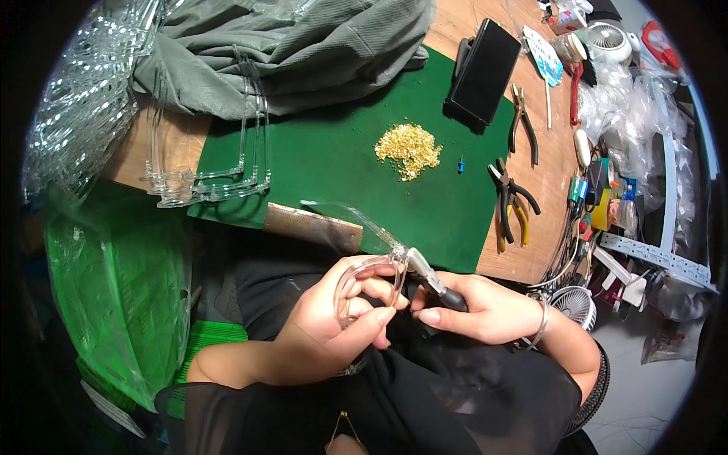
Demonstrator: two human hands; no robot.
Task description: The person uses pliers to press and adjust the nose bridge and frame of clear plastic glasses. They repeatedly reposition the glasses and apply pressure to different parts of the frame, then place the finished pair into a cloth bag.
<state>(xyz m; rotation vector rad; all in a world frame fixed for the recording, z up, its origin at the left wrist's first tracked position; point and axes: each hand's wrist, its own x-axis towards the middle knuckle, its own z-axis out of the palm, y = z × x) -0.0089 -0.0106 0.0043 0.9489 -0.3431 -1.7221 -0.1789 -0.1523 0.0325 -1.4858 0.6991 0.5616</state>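
Observation:
My left hand is closed around the rim of a clear plastic eyeglass frame, above my lap. One temple of this frame points up and left over the green mat. In my right hand is a pair of pliers with black handles. Their metal jaws meet the frame at its hinge corner; whether they grip it I cannot tell. Ahead of my hands lies a heap of tiny gold-coloured metal pieces. Several more clear eyeglass frames stand together at the mat's left edge.
The green mat covers much of the wooden table. On the right lie black-handled pliers, yellow-and-black pliers, a black phone and a blue push pin. Grey cloth and bundled clear frames fill the far left.

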